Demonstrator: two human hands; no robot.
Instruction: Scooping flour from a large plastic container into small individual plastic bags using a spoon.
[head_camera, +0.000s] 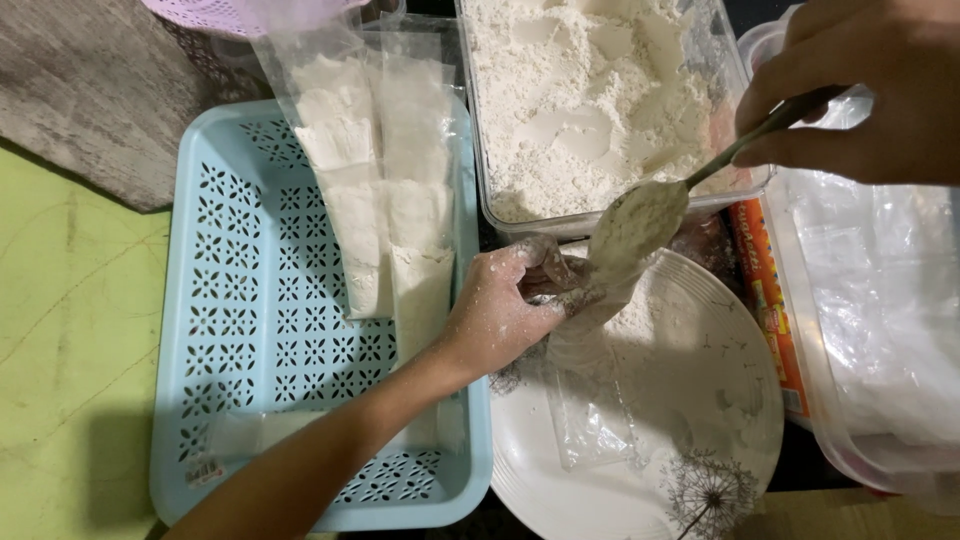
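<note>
My left hand (500, 310), dusted with flour, holds the mouth of a small clear plastic bag (590, 410) that lies over a white plate (700, 470). My right hand (860, 90) grips a metal spoon (640, 220) heaped with flour, its bowl tilted right at the bag's opening. Behind the spoon stands a clear rectangular tub of white flour (590, 100). Some flour has spilled on the plate beside the bag.
A light blue perforated basket (250, 300) at left holds several filled flour bags (380, 200) laid in rows. A clear container with plastic bags (880, 300) sits at right, an orange packet (765, 290) beside it. A green mat (70, 350) covers the left.
</note>
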